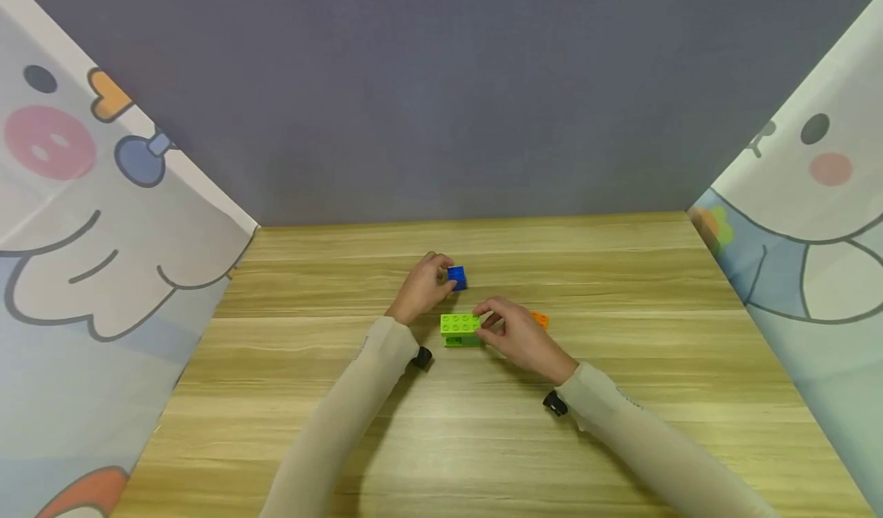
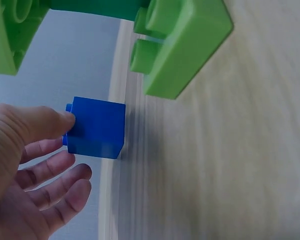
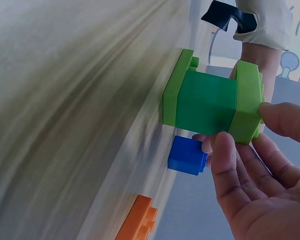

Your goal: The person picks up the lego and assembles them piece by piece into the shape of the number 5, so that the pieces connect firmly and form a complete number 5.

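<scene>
My left hand (image 1: pixel 421 286) has thumb and index at the studded end of a small blue brick (image 2: pixel 97 127), pinching it lightly, while the other fingers curve loosely. A stack of green toy bricks (image 1: pixel 460 325) stands closer to me: a dark green brick (image 3: pixel 207 100) between two light green studded ones. At the right end of the upper one, my right hand (image 1: pixel 517 334) pinches with thumb and fingers; in the right wrist view, its thumb touches the studded face and its index lies at the lower corner. Contact behind the fingertips is hidden.
An orange studded brick (image 3: pixel 135 220) lies on the wooden table (image 1: pixel 441 441), partly hidden behind my right hand in the head view. A grey panel (image 1: pixel 469 104) rises at the back, with cartoon-printed sheets (image 1: pixel 793 196) along both sides.
</scene>
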Tool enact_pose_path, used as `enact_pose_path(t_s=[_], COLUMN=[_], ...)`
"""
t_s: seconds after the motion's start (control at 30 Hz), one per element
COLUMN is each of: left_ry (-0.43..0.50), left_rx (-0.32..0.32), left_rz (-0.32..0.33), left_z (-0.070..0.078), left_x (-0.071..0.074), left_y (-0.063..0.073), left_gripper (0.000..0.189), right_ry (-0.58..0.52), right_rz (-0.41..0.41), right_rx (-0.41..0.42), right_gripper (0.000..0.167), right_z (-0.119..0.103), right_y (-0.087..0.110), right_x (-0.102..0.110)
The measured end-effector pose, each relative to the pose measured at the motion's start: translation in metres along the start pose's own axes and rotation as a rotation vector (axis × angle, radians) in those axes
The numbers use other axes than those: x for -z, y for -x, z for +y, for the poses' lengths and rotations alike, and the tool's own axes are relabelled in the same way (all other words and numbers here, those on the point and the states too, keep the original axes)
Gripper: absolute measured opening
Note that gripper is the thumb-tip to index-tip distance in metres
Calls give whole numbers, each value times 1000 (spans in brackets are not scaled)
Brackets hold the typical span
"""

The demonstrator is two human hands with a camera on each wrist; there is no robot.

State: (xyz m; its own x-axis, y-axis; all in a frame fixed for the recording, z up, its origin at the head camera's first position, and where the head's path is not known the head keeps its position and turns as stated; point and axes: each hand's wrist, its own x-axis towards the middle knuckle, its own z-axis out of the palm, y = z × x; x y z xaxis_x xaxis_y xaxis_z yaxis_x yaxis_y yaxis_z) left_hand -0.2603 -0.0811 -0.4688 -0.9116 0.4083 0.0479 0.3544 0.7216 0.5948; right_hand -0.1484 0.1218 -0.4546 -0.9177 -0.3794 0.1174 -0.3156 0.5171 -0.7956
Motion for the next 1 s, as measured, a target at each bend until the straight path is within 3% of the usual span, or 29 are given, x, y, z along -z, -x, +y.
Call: enact_pose_path(t_s=[0.53, 1.0], left_ry=[-13, 18], left_rx=[13, -59], left_rz=[7, 17], left_z=[1, 16], left_x=[3, 22], left_y=[1, 14], left_gripper=[30, 25], right_ry=[-13, -13], right_rz=[-9, -23], right_rx=[-28, -56], right_gripper=[27, 27], right_z=[-2, 2], right_y=[-1, 0], right_x=[-2, -2])
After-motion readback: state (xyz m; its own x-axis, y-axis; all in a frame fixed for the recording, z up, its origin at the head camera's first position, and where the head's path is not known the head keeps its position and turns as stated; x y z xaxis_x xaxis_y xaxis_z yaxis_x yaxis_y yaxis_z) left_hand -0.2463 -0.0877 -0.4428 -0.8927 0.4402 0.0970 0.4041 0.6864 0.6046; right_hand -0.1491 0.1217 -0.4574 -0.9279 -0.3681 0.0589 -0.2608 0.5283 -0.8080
